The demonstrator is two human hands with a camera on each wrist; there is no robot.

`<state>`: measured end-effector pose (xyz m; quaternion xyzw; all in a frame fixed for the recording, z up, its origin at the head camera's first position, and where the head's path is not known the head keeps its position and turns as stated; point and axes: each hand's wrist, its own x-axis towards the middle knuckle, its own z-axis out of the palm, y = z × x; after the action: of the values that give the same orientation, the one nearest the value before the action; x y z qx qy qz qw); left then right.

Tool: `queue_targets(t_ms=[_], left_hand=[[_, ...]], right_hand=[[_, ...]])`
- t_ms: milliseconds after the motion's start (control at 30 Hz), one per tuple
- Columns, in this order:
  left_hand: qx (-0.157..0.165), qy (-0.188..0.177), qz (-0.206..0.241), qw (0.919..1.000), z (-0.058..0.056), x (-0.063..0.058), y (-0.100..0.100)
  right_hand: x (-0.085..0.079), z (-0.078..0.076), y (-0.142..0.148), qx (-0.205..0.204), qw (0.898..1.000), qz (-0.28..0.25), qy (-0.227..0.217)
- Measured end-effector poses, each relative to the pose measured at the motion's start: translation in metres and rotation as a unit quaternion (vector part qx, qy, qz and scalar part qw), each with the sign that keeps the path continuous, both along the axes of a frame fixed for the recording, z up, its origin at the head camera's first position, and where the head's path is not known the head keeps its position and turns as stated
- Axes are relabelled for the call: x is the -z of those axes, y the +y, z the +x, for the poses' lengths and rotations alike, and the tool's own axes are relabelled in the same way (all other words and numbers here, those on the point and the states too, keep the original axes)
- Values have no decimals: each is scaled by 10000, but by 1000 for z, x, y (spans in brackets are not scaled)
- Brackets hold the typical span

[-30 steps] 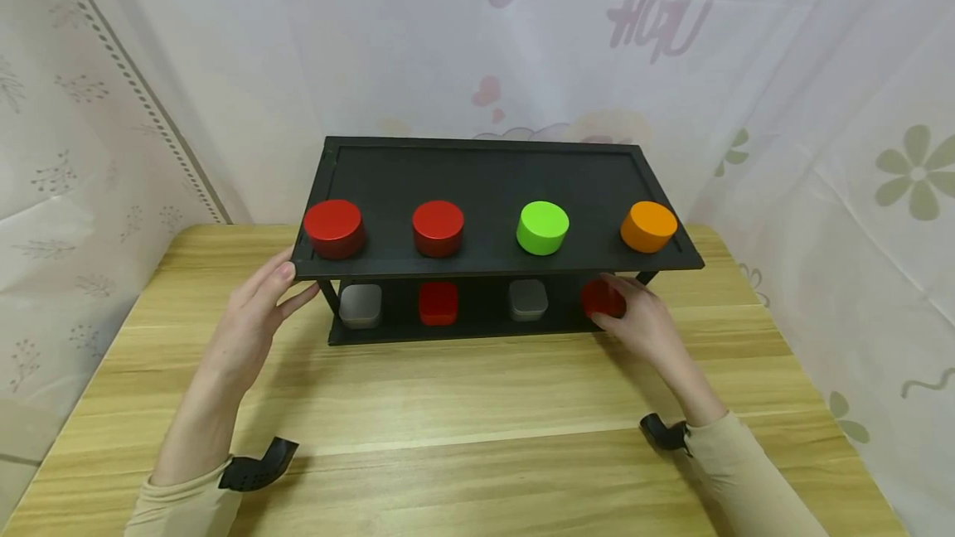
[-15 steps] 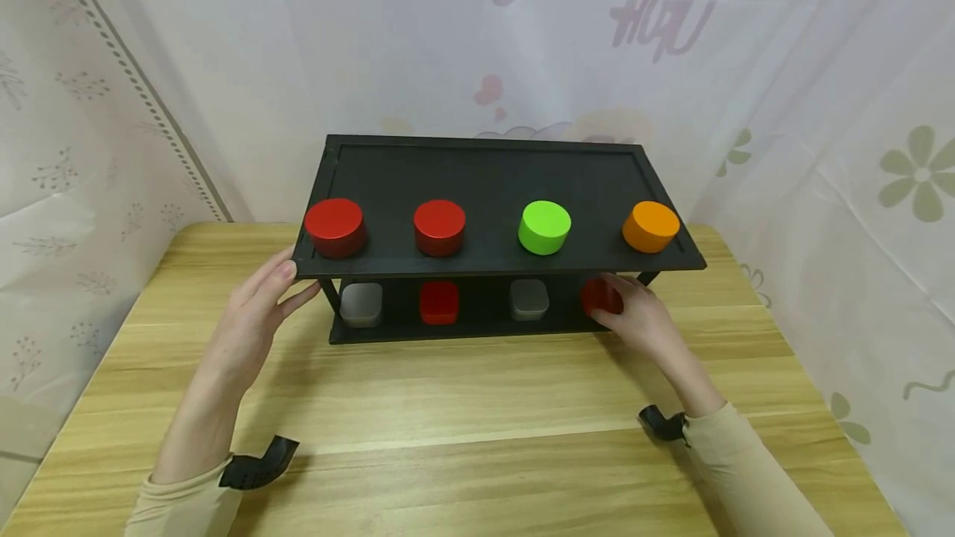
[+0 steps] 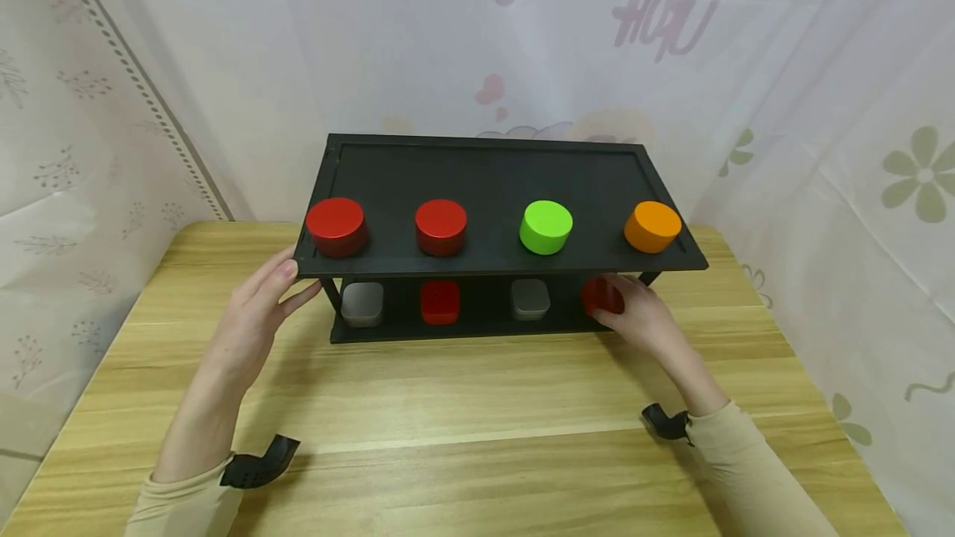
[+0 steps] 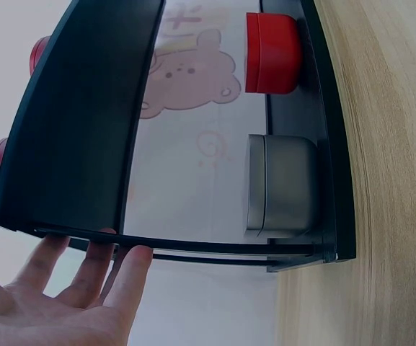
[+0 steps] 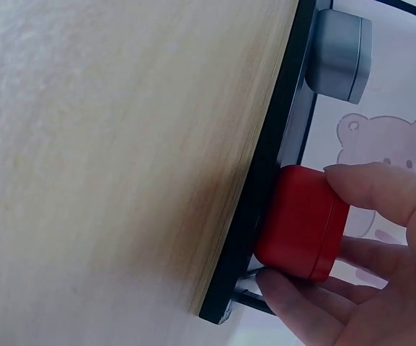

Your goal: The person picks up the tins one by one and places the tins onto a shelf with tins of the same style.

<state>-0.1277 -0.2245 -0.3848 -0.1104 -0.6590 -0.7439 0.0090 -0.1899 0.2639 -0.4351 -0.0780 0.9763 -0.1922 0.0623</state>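
A black two-tier shelf (image 3: 485,176) stands on the table. My left hand (image 3: 252,326) holds the left front corner of its top board, thumb at the edge and fingers at the end, as the left wrist view also shows. On the lower tier, at the right end, my right hand (image 3: 645,317) grips a red rounded-square tin (image 5: 301,223) between thumb and fingers. The tin rests on the board or just touches it; I cannot tell which. Left of it in the head view are a silver tin (image 3: 530,300), a red tin (image 3: 440,302) and another silver tin (image 3: 362,305).
Along the top board's front stand two round red tins (image 3: 336,228) (image 3: 441,228), a lime-green round tin (image 3: 546,228) and an orange round tin (image 3: 652,228). A printed cloth (image 3: 477,40) hangs behind the wooden table (image 3: 462,429).
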Motion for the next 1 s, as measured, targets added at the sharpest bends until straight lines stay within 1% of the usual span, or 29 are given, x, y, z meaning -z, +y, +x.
queue_targets(t_ms=[233, 467, 667, 867, 1000], left_hand=[[-21, 2, -24, 10000, 1, -1, 0], [-49, 3, -44, 10000, 1, -2, -1], [-47, 16, -56, 10000, 3, -2, -2], [-85, -4, -19, 10000, 3, -2, -2], [-109, -32, 23, 9999, 1, 0, 1]], right_hand=[[-3, 1, -1, 13, 10000, -43, -50], [-8, 9, -1, -80, 9999, 0, 129], [-11, 17, 0, -74, 9996, 54, 278], [-17, 26, 4, -83, 9995, -19, 311], [-20, 36, 7, -54, 9987, 41, 503]])
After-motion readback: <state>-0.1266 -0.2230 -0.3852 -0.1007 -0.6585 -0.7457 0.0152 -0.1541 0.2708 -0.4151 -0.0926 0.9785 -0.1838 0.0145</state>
